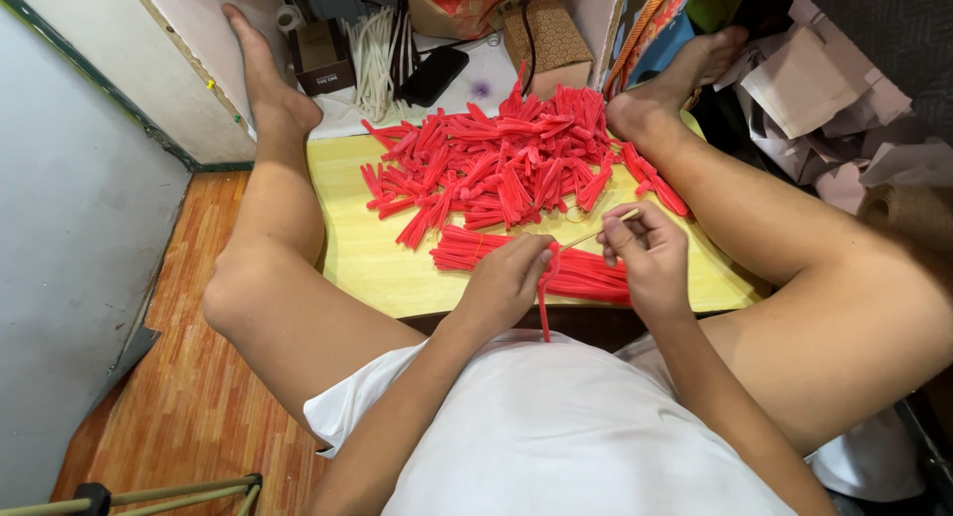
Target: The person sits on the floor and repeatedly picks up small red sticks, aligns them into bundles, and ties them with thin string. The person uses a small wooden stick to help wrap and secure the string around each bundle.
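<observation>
Head view: your left hand [504,281] pinches a red fuzzy strip [545,296] near its top end, fingers closed on it. The strip's long axis runs close to vertical in frame, upper end at the fingers and free end hanging down toward your white shirt [556,427], over the near edge of the yellow bench [367,263]. Your right hand [647,258] sits just beside the left, grip pressed shut on a thin pale stick [600,230]; the stick's long axis is diagonal, with its tip up-right past your fingers. Under both hands lies a bundle of long red strips [586,276], lengthwise left to right. Farther back on the bench is a heap of short red folded pieces [501,164], pointing every which way. Bare legs flank the bench. A black phone [433,75] lies beyond the heap.
</observation>
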